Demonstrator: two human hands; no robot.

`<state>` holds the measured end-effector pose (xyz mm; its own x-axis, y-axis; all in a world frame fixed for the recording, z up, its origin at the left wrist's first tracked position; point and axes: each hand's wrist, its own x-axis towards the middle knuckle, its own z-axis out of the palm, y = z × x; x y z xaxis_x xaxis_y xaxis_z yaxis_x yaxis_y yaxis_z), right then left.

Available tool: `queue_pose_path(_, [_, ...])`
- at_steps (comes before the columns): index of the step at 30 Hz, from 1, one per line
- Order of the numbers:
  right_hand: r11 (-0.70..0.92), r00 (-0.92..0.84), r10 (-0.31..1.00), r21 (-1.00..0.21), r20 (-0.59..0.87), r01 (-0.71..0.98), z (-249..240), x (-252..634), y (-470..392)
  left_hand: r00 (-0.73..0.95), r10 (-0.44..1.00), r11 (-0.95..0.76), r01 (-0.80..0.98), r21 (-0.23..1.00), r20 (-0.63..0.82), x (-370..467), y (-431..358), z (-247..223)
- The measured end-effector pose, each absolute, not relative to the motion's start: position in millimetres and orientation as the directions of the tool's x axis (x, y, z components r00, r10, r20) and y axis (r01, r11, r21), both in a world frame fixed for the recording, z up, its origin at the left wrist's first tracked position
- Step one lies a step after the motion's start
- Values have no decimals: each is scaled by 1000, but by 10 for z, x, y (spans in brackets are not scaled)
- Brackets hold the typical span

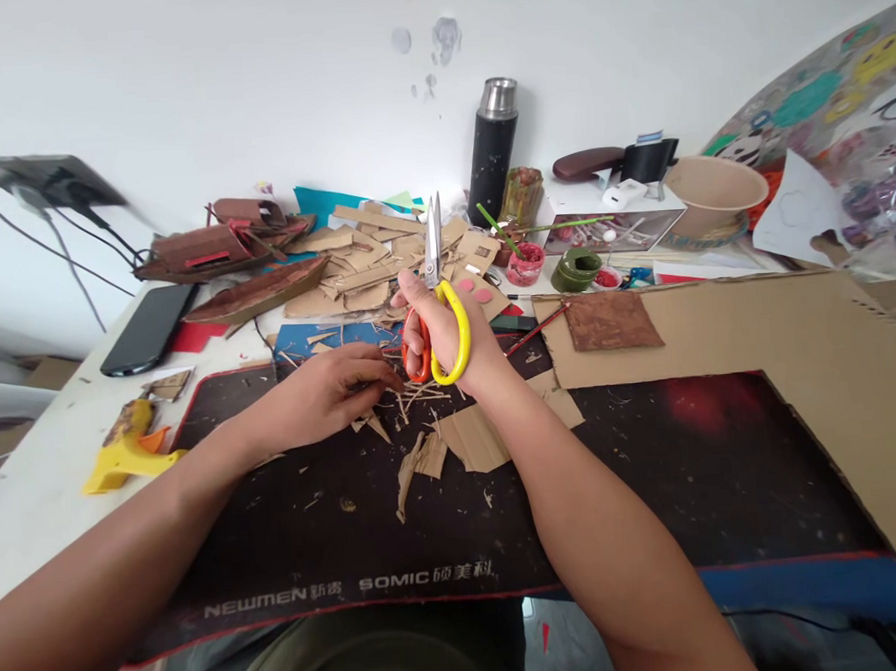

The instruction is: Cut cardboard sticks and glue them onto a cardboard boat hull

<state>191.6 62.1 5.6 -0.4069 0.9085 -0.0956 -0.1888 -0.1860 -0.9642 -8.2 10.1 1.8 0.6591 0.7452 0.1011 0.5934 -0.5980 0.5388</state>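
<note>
Right hand (448,327) clamped on scissors (432,248), blades pointing far. Left hand (336,383) at left of cardboard strips (421,393); pinch: cannot tell. Judged step: strip handling; calls for light fingertips.

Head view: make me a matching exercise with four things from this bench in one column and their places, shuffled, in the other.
Things
1. scissors
2. yellow glue gun
3. black flask
4. reddish-brown square

Places
A. standing upright in front of the white wall
B. lying on the large cardboard sheet
C. held in the right hand, blades pointing away from the person
D. at the left, mainly on the white tabletop

Right pairs: 1-C, 2-D, 3-A, 4-B
</note>
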Motion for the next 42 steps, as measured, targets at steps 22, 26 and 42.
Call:
queue_pose_path(22, [-131, -388, 920, -978, -58, -164, 59, 1909, 576, 622, 783, -536, 686, 492, -14, 68, -31, 67])
queue_pose_path(26, [-110, -381, 924, -982, -43, -156, 57, 1905, 572, 606, 795, -530, 712, 460, -21, 95, -16, 42])
queue_pose_path(42, [-120, -368, 926, -990, -85, -74, 22, 1873, 549, 604, 788, -579, 661, 477, 119, 0, -63, 67])
